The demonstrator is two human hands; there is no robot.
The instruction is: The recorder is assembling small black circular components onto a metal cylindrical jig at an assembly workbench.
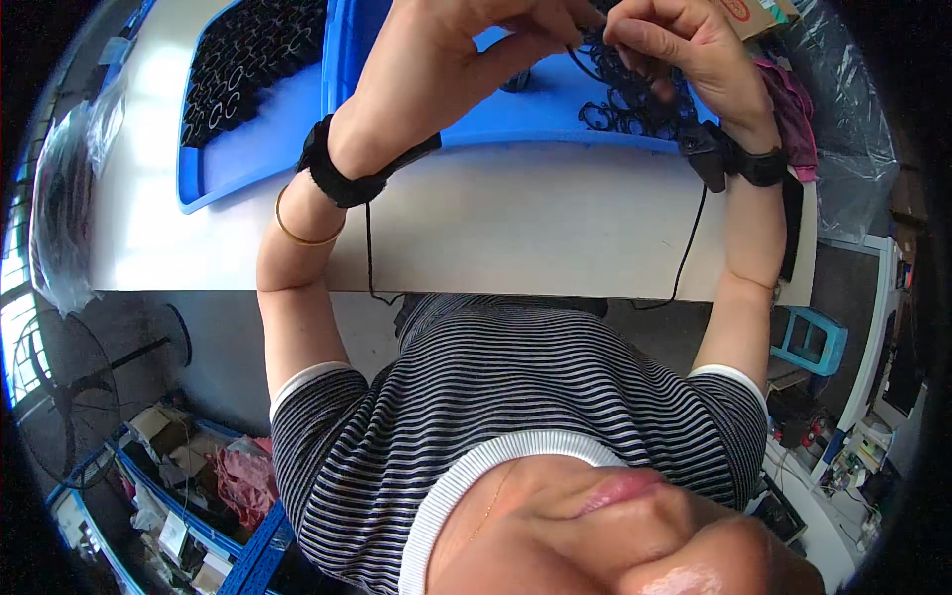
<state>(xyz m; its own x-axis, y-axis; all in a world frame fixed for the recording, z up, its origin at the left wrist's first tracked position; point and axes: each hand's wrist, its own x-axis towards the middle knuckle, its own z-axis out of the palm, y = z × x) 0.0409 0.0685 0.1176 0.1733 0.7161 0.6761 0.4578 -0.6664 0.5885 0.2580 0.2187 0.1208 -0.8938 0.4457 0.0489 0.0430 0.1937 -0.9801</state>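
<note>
- Thin black ring (587, 58) is pinched at top centre of frame, betw. both hands, over a blue tray (555, 119); a heap of black rings (635, 99) is seen just beside it in the tray.
- Left hand (446, 50) is closed, fingertips nipping the ring; right hand (674, 40) likewise pinched shut on it.
- Judged: grip best kept light, ring kept untwisted; work best held above tray so drops are caught.
- 2nd blue tray (213, 178) w/ rings, upper left; white table (516, 238) beneath.
</note>
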